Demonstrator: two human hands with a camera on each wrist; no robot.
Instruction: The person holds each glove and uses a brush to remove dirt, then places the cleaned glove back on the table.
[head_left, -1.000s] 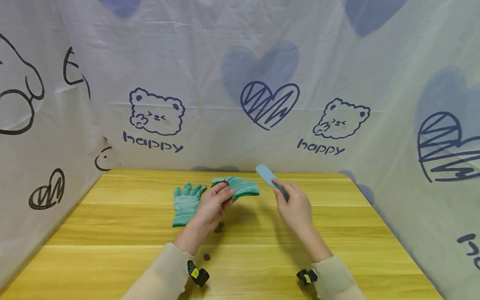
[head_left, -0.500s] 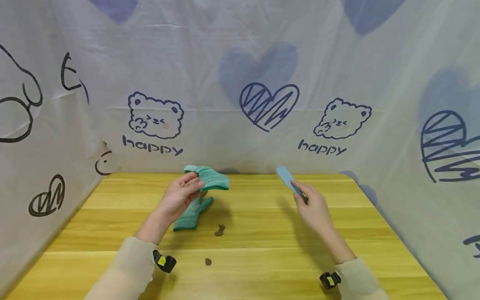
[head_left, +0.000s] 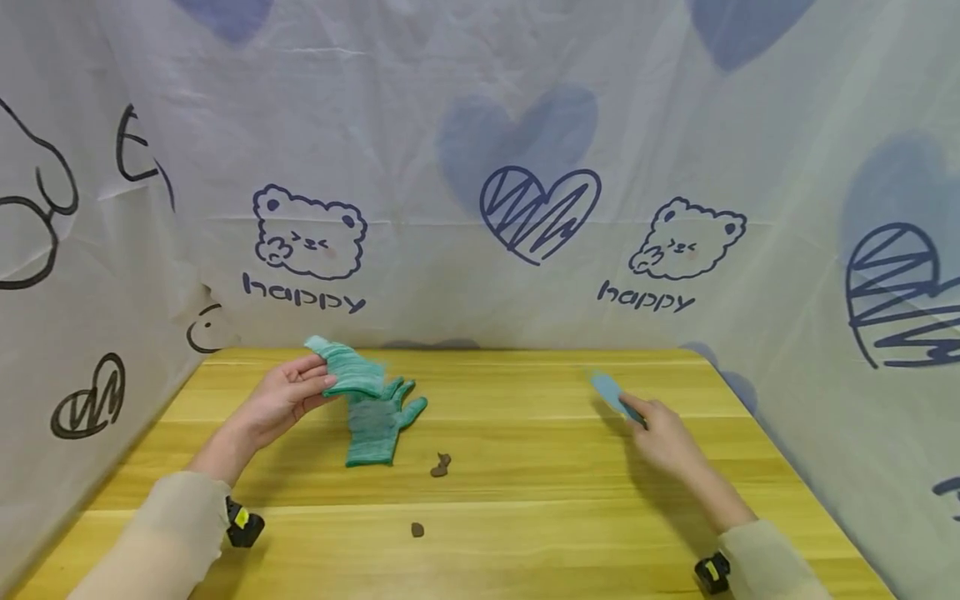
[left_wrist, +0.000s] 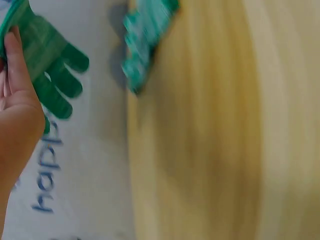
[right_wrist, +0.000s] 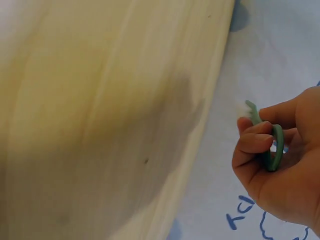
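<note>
left hand (head_left: 281, 398) fingers pinch raised glove (head_left: 347, 372); right wrist view shows right hand (right_wrist: 280, 165) fingers curled round brush handle (right_wrist: 272, 145).

worktop (head_left: 525, 500): yellow wood grain | brown scraps (head_left: 439, 466): two, near the middle | brown bit (head_left: 417, 529): toward the near edge | printed sheet (head_left: 450, 167): white, with bears, hearts and "happy", hung along far and side edges
</note>
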